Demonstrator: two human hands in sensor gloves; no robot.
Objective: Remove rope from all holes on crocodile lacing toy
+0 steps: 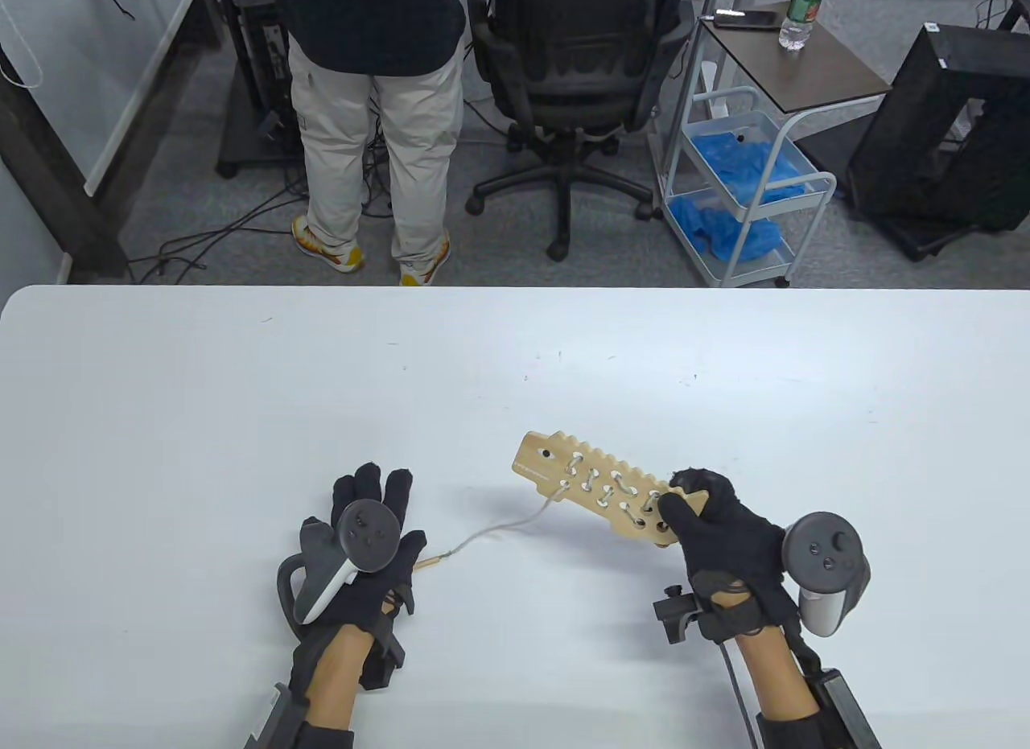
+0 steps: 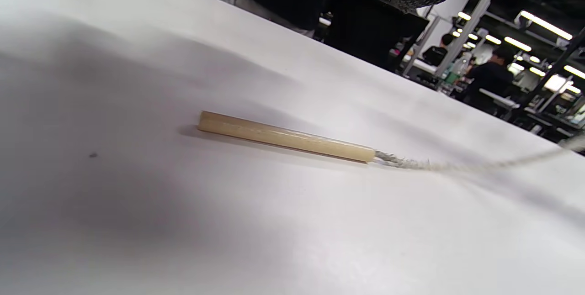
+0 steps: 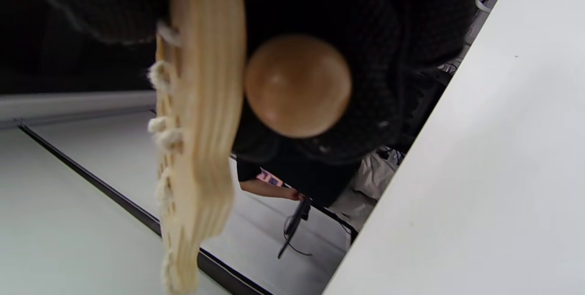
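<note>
The wooden crocodile lacing toy is held tilted above the table, with pale rope laced through several of its holes. My right hand grips its tail end. In the right wrist view the toy shows edge-on beside a round wooden bead under my gloved fingers. The rope runs from a hole near the head down left to its wooden needle tip, which lies on the table at my left hand. That needle lies flat, untouched. My left hand's fingers are straight and hold nothing.
The white table spreads wide behind the hands. Beyond its far edge stand a person, an office chair and a cart with blue items.
</note>
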